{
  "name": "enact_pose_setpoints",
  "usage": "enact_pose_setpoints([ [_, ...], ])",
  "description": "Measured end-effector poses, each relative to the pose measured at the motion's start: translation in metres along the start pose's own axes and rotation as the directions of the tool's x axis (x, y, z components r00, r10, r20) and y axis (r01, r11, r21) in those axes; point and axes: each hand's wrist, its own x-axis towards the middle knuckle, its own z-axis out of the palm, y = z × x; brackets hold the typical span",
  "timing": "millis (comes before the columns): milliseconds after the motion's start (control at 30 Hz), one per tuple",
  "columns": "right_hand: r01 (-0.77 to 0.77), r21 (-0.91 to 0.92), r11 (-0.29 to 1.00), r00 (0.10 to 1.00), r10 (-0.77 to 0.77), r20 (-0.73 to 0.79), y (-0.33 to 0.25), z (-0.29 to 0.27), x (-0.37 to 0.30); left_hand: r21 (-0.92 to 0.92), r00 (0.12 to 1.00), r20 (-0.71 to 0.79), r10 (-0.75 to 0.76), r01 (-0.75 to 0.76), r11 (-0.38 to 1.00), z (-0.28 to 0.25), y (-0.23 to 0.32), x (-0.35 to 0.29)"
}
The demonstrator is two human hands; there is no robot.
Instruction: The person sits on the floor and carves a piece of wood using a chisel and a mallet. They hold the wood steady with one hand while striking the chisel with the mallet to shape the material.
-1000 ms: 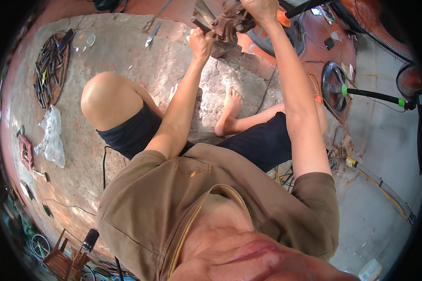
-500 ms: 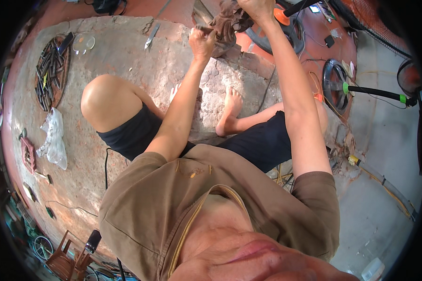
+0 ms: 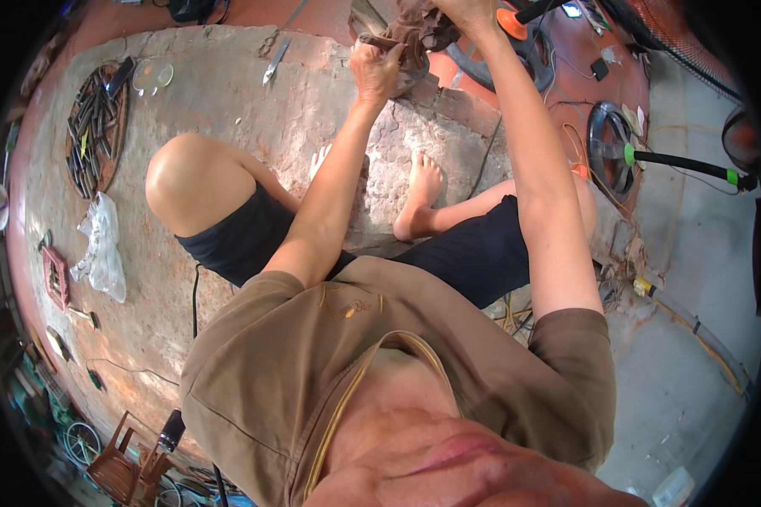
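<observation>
At the top of the view my left hand (image 3: 375,71) is closed around a dark brown rod-like piece (image 3: 378,40), whose end sticks out past the thumb. A crumpled brown cloth (image 3: 418,35) is bunched right beside it, touching that hand. My right hand (image 3: 468,12) grips the cloth from its right side. Its fingers are partly cut off by the upper edge. Under the cloth shows part of a greyish block (image 3: 411,80), mostly hidden.
A round tray (image 3: 120,139) of several dark rods lies at the left, above a clear plastic bag (image 3: 101,253). Beyond my feet lies a knife (image 3: 276,61). Fans (image 3: 676,34) and a fan base (image 3: 609,148) stand at the right, with cables near them.
My left hand has shifted slightly right, and more of the rod-like piece shows above it. The right hand has moved a little upward with the cloth.
</observation>
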Motion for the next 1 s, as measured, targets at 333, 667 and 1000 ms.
enact_pose_setpoints([
  [333,0.002,0.034,0.999,0.999,-0.001,-0.035,-0.004,0.0,0.003,0.276,0.945,0.051,0.324,-0.325,0.904,0.007,0.001,-0.012],
  [667,0.039,-0.021,0.999,0.996,-0.041,-0.082,0.003,0.002,-0.002,0.161,0.997,0.022,0.076,-0.078,0.984,0.003,0.003,-0.022],
  [1000,0.091,0.024,0.996,0.988,-0.088,-0.124,0.008,0.007,0.006,0.263,0.974,0.138,-0.182,0.142,0.954,-0.012,-0.001,-0.035],
])
